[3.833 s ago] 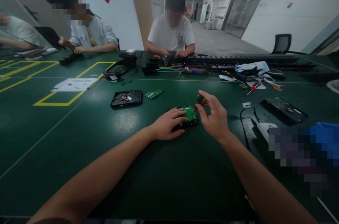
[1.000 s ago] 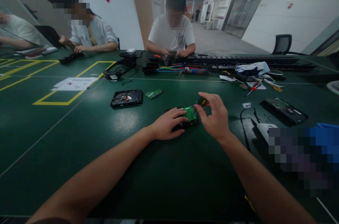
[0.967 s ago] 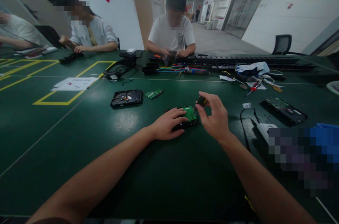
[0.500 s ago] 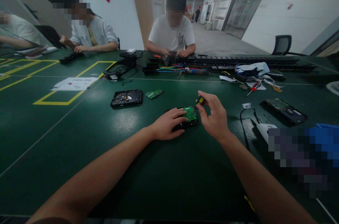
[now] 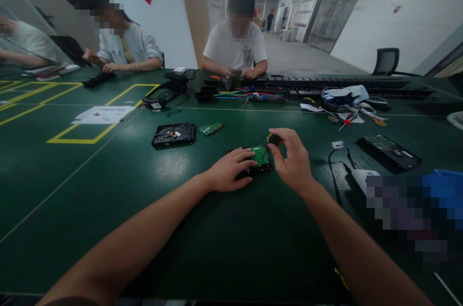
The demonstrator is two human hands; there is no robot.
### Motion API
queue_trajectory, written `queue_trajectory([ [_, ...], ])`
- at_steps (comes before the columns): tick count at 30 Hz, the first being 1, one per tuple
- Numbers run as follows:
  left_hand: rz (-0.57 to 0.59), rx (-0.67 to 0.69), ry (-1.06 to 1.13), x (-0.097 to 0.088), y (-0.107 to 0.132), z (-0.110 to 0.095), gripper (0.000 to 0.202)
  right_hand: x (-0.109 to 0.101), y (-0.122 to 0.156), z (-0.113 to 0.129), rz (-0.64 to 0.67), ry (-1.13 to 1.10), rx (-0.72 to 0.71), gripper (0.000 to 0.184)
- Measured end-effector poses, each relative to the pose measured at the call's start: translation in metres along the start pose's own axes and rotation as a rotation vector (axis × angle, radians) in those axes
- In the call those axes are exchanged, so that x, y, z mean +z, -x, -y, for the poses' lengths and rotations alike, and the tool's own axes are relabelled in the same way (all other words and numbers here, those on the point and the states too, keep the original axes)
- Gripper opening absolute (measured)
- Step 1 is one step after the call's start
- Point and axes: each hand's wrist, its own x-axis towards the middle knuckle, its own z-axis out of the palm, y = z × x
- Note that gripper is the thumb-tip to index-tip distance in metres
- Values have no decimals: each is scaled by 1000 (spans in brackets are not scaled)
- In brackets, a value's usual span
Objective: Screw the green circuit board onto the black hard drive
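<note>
A hard drive with a green circuit board lies on the green table in front of me. My left hand rests over its left part, fingers stretched across the board and thumb along the near side. That covers much of the drive. My right hand pinches a small screwdriver by its black and yellow handle. The shaft slants down to the board's right end; its tip is too small to make out. Beyond my left hand are a second hard drive and a loose green circuit board.
On the right lie another hard drive, a red screwdriver and a black strap. Long black strips and coloured cables line the far edge. A co-worker sits opposite; others sit at the left.
The screwdriver handle has turned between my right fingers, with less yellow showing, and its shaft now shows over the board. My left hand stays on the hard drive.
</note>
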Motion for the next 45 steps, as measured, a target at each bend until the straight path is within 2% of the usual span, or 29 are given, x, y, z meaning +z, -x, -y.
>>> queue_trajectory([
  [4, -3, 0, -5, 1, 0, 0, 52, 2, 3, -1, 41, -67, 43, 60],
  [12, 2, 1, -1, 0, 0, -1, 53, -1, -1, 5, 13, 35, 2, 50],
  [20, 1, 3, -8, 0, 0, 0, 51, 0, 1, 3, 74, -9, -4, 66],
  [28, 0, -2, -6, -1, 0, -2, 51, 2, 1, 2, 101, -46, 2, 62],
  [38, 2, 3, -13, 0, 1, 0, 51, 3, 4, -3, 132, -198, 81, 58],
  [41, -8, 4, -9, 2, 1, 1, 52, 0, 2, -1, 137, -175, 82, 56],
  [45, -10, 5, -14, 2, 1, 1, 52, -4, -1, 3, 86, -68, 6, 51],
])
